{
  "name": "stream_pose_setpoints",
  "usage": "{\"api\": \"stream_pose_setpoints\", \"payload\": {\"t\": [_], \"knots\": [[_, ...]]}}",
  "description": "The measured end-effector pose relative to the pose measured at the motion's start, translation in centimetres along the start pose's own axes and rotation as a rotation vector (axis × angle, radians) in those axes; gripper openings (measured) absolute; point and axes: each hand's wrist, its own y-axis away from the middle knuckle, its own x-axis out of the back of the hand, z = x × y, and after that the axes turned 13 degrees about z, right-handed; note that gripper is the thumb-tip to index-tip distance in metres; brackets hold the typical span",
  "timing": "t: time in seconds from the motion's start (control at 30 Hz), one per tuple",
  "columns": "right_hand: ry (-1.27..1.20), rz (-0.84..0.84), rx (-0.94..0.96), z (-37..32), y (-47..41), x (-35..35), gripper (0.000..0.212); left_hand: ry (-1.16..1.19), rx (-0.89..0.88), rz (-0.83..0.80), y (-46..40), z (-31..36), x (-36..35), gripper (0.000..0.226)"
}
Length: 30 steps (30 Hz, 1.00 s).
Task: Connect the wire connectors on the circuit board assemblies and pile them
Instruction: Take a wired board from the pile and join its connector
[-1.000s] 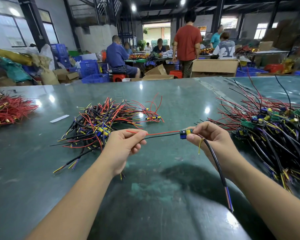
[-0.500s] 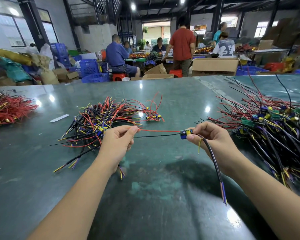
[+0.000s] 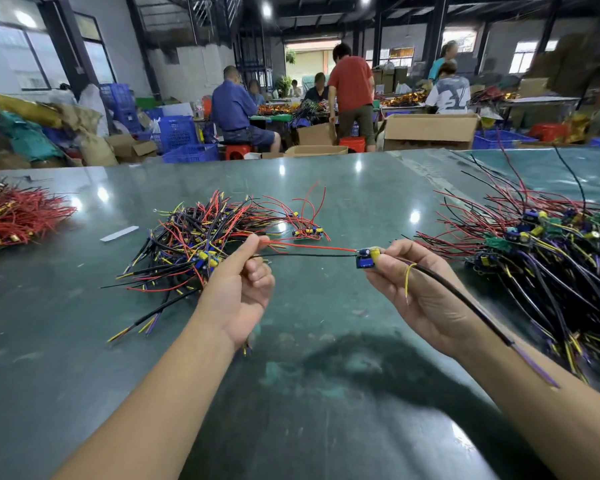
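Three heaps of wired parts on the green table (image 3: pixel 326 188): a pile of red-wired pieces (image 3: pixel 14 213) at far left, a middle pile of assemblies (image 3: pixel 201 233) ahead of the left hand, a larger tangled pile (image 3: pixel 548 258) at right. Two hands raised above the table, one circuit board assembly (image 3: pixel 367 257) strung between them. Right hand (image 3: pixel 426 292) pinching the small board by thumb and forefinger, blue and yellow components facing the camera, board just at the fingertips. Two thin leads running leftward from the board, one red wire (image 3: pixel 312 244) above one black wire (image 3: pixel 309 255), both ending in the left hand (image 3: pixel 239 289), which is curled and nipping the lead ends between thumb and forefinger. One thick black cable (image 3: pixel 465 299) trailing from the board over the right palm and along the forearm, purple core showing at its end; one short yellow wire (image 3: pixel 408 275) looping down across the right fingers. One white strip (image 3: pixel 119 233) flat on the table left of the middle pile. No legible writing on board or boxes; large digits on a distant person's shirt, too blurred to read. Beyond the table, several people at other benches, cardboard boxes (image 3: pixel 430 131), blue crates (image 3: pixel 177 133) and red stools (image 3: pixel 238 151)
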Motion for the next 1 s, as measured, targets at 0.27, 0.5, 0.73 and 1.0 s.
{"api": "stream_pose_setpoints", "payload": {"t": [0.27, 0.5, 0.73, 1.0], "knots": [[-0.011, 0.041, 0.085, 0.6, 0.2, -0.5, 0.013, -0.141, 0.191, -0.296, 1.9, -3.1, -1.0, 0.079], [0.739, -0.132, 0.479, 2.4, 0.8, -0.8, 0.021, -0.284, 0.045, -0.288, 2.0, -4.7, -1.2, 0.021], [1.298, -0.326, 0.780, 1.9, 0.2, 0.9, 0.062, -0.324, -0.155, -0.086, 1.5, -4.3, -1.1, 0.014], [1.076, -0.243, 0.513, 1.4, 0.7, 0.3, 0.047, -0.387, -0.228, 0.081, 0.7, -4.0, -0.5, 0.008]]}}
